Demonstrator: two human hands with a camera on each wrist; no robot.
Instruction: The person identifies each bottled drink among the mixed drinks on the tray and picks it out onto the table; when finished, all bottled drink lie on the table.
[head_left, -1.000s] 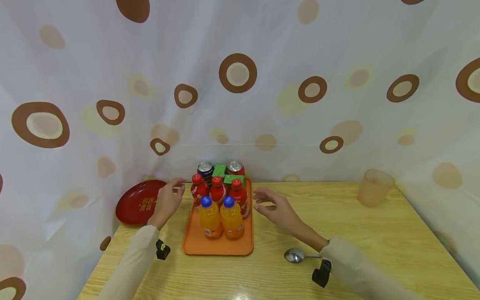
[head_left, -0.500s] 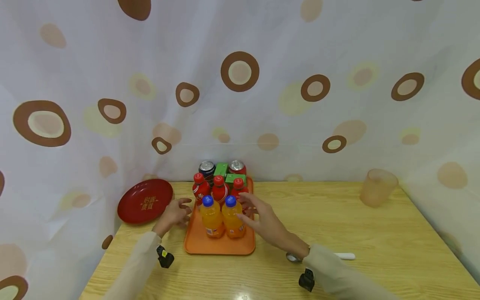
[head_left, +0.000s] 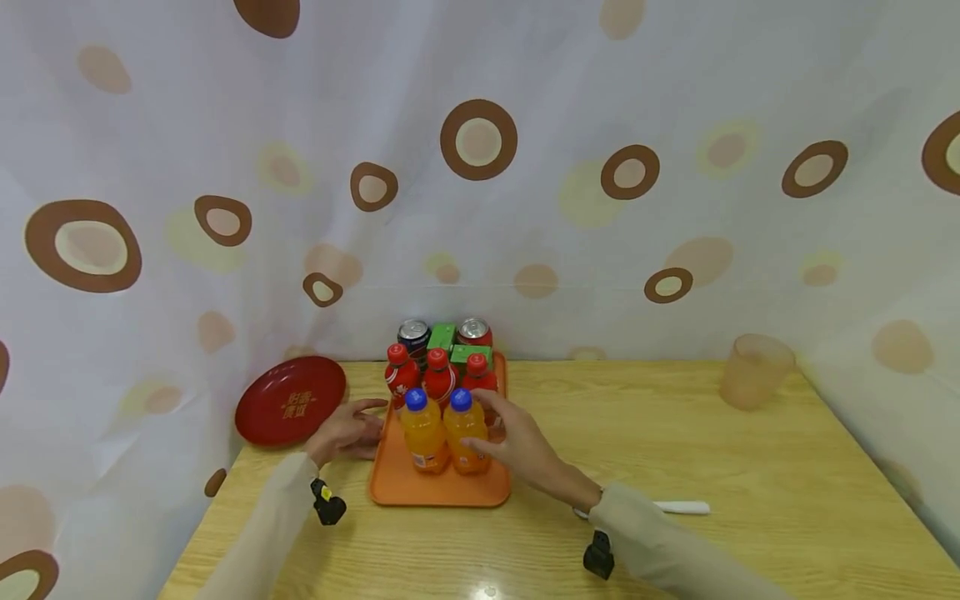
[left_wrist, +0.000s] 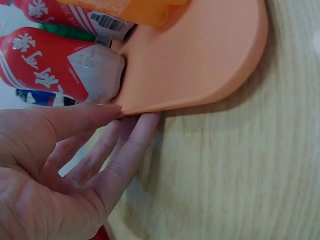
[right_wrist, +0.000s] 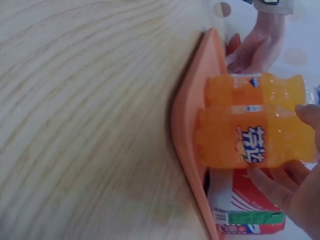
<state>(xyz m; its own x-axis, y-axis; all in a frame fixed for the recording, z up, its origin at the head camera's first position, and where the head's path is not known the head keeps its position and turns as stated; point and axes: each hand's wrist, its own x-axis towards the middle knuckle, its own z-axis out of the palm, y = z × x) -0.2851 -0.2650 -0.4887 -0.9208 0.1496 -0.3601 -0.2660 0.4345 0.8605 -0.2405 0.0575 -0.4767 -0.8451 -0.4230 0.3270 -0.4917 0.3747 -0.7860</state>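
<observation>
My left hand [head_left: 347,433] is at the left side of an orange tray [head_left: 438,497]. In the left wrist view its thumb lies on the tray rim, with other fingers below the edge. On the right, my right hand [head_left: 525,446] curls round the right one of two orange soda bottles [right_wrist: 225,145], thumb on one side and fingers on the other. The left orange soda bottle [head_left: 422,437] stands beside it. Behind them are three red-capped bottles [head_left: 438,385], green boxes [head_left: 471,356], a dark can [head_left: 413,335] and a red can [head_left: 474,332], all upright on the tray.
A red plate [head_left: 292,400] leans against the curtain at the left. A spoon with a white handle [head_left: 681,507] lies partly under my right forearm. One translucent peach cup [head_left: 753,372] stands at the back right of the wooden table [head_left: 637,433].
Both hands have come in toward the tray. The left moved down and right to the tray's edge; the right moved left onto the right orange soda bottle.
</observation>
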